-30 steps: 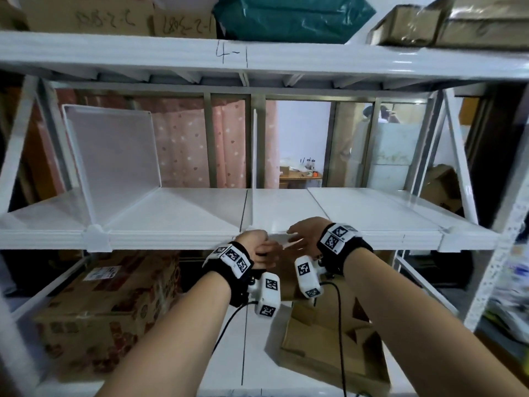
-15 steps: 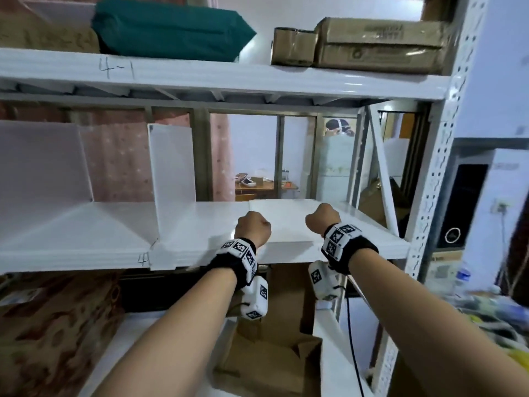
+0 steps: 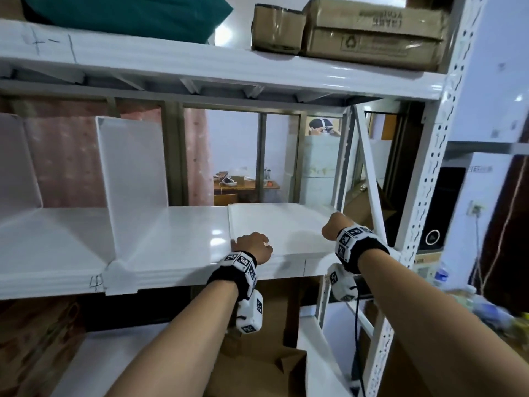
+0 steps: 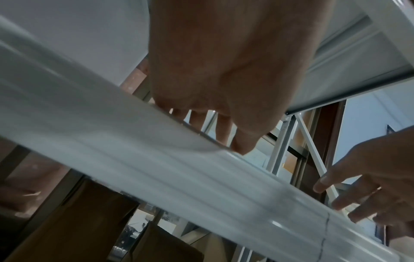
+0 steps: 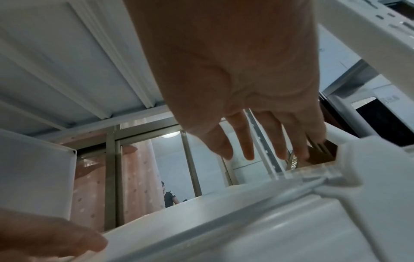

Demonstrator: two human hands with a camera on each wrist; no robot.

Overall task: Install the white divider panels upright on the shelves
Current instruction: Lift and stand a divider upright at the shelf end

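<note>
Two white divider panels stand upright on the white shelf (image 3: 177,239): one at the far left (image 3: 17,164), one further right (image 3: 134,167), the latter also in the right wrist view (image 5: 36,168). A third white panel (image 3: 286,222) lies flat on the shelf's right part. My left hand (image 3: 252,246) rests at that panel's near left corner, its fingers (image 4: 224,134) pointing down onto it at the shelf's front lip. My right hand (image 3: 332,227) hovers over the panel's right side, fingers (image 5: 246,141) straight and holding nothing.
A perforated white post (image 3: 423,196) and a diagonal brace (image 3: 369,173) bound the shelf on the right. The upper shelf carries cardboard boxes (image 3: 372,32) and a green bundle (image 3: 128,15). An open cardboard box (image 3: 257,368) sits on the shelf below.
The view has swung to the right. Both hands left the shelf's front edge by the middle divider and moved right to the flat panel; the right hand's fingers have straightened.
</note>
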